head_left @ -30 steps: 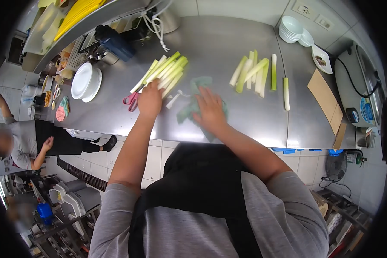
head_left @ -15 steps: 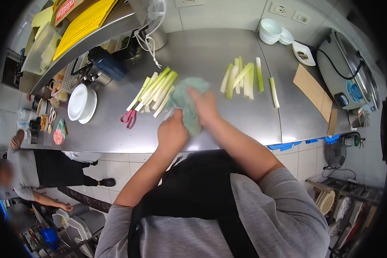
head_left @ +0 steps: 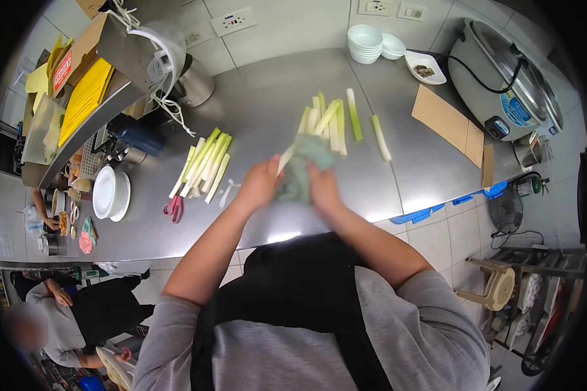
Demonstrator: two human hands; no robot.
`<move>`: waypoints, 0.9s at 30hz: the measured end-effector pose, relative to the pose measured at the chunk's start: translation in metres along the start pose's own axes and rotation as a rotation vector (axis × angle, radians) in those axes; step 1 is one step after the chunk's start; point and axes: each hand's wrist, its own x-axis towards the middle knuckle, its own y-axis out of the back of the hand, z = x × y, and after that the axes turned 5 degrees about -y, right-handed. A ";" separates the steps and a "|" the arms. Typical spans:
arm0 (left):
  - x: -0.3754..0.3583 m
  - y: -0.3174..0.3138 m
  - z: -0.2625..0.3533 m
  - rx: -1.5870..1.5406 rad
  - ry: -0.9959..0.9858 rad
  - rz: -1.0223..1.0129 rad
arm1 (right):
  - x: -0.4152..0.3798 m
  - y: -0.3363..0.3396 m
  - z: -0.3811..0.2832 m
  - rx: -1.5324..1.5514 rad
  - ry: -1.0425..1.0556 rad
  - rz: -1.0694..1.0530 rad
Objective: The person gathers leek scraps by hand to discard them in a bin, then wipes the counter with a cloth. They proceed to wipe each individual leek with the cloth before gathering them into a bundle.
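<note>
My left hand (head_left: 259, 188) is closed around a leek stalk (head_left: 285, 159), whose pale end sticks out above the fingers. The rest of that stalk is hidden by a light green cloth (head_left: 300, 176), wrapped about it and blurred. Gripping the cloth from the other side is my right hand (head_left: 325, 189). To the left lies a pile of cut leek stalks (head_left: 205, 163), with red-handled scissors (head_left: 174, 208) below it and a small whitish strip (head_left: 227, 193) beside it. Beyond the cloth is a second group of leek stalks (head_left: 332, 124), with a single stalk (head_left: 381, 138) apart at its right.
White lidded containers (head_left: 111, 193) and a pink-and-green cloth (head_left: 87, 240) are at left. Stacked bowls (head_left: 365, 44), a white dish (head_left: 427, 68), cardboard (head_left: 449, 124) and a large cooker (head_left: 502, 81) stand at right. Another person (head_left: 104, 309) is at lower left.
My view has turned, so the counter things appear shifted left. My left hand has moved away from the cloth's lower edge, and a leek end now shows in it. The whitish strip has come into sight.
</note>
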 end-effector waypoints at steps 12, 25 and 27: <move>0.090 -0.028 0.007 0.483 -0.068 0.168 | -0.045 0.196 -0.079 0.097 -0.053 0.363; 0.010 0.067 -0.117 0.573 0.109 0.698 | -0.034 0.107 -0.018 -1.045 0.542 -0.328; 0.018 0.075 -0.133 0.558 0.086 0.699 | -0.031 0.079 -0.019 -0.948 0.519 -0.408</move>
